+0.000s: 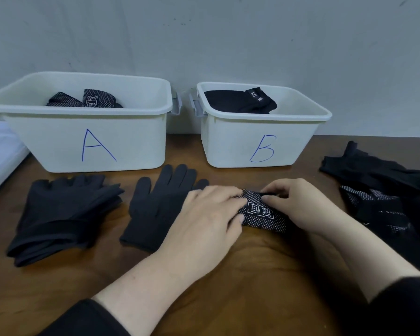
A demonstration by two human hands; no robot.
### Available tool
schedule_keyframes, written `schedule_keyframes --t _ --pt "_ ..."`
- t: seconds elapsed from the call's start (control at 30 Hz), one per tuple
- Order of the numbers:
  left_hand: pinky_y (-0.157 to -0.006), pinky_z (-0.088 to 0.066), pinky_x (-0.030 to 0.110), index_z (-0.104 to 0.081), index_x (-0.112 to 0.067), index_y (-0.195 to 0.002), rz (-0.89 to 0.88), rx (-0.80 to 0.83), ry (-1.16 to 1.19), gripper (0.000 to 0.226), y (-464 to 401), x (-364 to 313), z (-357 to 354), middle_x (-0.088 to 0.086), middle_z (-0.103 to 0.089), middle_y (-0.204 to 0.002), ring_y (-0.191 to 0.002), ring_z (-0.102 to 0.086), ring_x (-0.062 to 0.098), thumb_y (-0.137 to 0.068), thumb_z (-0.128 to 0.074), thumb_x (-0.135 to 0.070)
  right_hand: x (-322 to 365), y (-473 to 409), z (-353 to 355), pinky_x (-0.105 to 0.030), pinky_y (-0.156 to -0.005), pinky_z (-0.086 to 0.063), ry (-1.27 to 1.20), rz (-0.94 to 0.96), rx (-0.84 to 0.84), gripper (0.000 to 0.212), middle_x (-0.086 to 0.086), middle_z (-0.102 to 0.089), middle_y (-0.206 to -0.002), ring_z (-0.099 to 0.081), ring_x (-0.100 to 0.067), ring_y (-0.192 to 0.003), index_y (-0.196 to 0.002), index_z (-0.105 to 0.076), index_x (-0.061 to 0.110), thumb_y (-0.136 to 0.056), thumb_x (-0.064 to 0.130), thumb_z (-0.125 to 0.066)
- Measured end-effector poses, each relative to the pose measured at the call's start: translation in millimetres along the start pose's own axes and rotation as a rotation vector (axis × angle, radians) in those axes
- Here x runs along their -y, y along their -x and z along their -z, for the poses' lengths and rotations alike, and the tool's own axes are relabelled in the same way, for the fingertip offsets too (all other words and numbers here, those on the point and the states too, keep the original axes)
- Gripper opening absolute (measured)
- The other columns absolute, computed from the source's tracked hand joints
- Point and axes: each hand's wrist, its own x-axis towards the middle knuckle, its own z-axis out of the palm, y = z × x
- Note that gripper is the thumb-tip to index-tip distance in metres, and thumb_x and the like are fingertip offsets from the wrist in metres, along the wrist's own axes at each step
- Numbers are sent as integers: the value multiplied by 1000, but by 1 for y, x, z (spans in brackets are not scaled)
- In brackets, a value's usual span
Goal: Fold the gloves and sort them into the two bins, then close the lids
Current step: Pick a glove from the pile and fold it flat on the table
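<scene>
folding step: left hand (211, 212) pressing flat, right hand (294, 204) pinching dotted glove (262, 212) mid-bench. next, probably into bin a (87, 141) with matching dotted ones.

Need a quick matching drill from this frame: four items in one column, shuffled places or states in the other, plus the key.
Items:
1. White plastic bin marked A
2. White plastic bin marked B
3. Plain black knit glove lying flat
4. Folded black glove with white dots

States:
a. Under both hands, left hand and right hand
b. Holds dotted gloves
c. On the wooden table in front of the gap between the bins
d. Holds a plain black glove with a small label

Pairs: 1-b, 2-d, 3-c, 4-a
</scene>
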Motion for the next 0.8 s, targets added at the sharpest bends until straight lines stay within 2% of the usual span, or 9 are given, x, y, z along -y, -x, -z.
schedule_keyframes --t 0.1,0.17,0.2,0.3,0.4,0.53,0.63,0.7,0.8 --pt "-113 -9 24 -50 -33 -145 -2 131 -33 42 2 2 -6 -20 -40 -152 -139 -26 0 -105 -40 -39 6 -6 7 -17 -72 -48 49 6 50 6 11 -73 -91 -66 -1 -84 -96 -74 37 -92 37 -71" --pt "-114 -9 25 -49 -35 -145 8 127 -25 41 2 4 -5 -22 -38 -153 -139 -25 -2 -105 -40 -40 13 -10 16 -8 -69 -42 50 31 130 15 16 -74 -91 -65 7 -83 -104 -75 34 -90 39 -74" --pt "-114 -10 24 -49 -35 -145 7 122 -22 41 2 4 -5 -22 -39 -152 -139 -25 -2 -105 -40 -40 18 -13 20 -6 -73 -42 47 47 191 21 20 -74 -92 -65 11 -85 -108 -75 34 -88 40 -75" --pt "-114 -12 26 -52 -34 -143 -7 111 -15 40 3 4 -6 -21 -42 -151 -138 -27 0 -104 -41 -39 35 -22 24 -9 -91 -45 120 70 372 39 22 -71 -107 -64 9 -98 -122 -70 30 -85 40 -79" --pt "-113 -14 28 -56 -33 -140 -18 106 -8 38 3 6 -6 -19 -45 -149 -138 -30 1 -104 -43 -38 52 -30 26 -8 -83 -42 274 79 491 41 24 -65 -110 -59 8 -98 -125 -65 32 -86 38 -78" --pt "-109 -21 26 -67 -32 -123 -6 44 44 29 2 6 -6 -19 -57 -135 -129 -39 1 -103 -46 -34 58 -36 22 -25 -92 -51 303 62 539 36 17 -71 -107 -65 -2 -100 -115 -67 35 -82 37 -81" --pt "-102 -34 27 -69 -30 -104 54 -63 140 19 2 7 -4 -20 -61 -111 -111 -48 0 -101 -50 -31 55 -32 19 -28 -80 -55 243 72 539 15 9 -77 -91 -72 -11 -87 -95 -72 31 -83 31 -80" --pt "-93 -40 22 -68 -29 -97 156 -163 272 15 1 6 0 -19 -60 -102 -104 -52 2 -100 -53 -29 48 -26 20 -36 -80 -56 155 59 480 12 4 -78 -90 -73 -18 -87 -93 -74 26 -83 29 -79" --pt "-78 -44 10 -67 -27 -97 355 -399 576 8 -2 -2 13 -15 -63 -95 -97 -58 1 -97 -60 -24 35 -17 20 -47 -95 -55 -100 14 325 17 -2 -79 -96 -74 -28 -95 -97 -76 20 -83 28 -80"
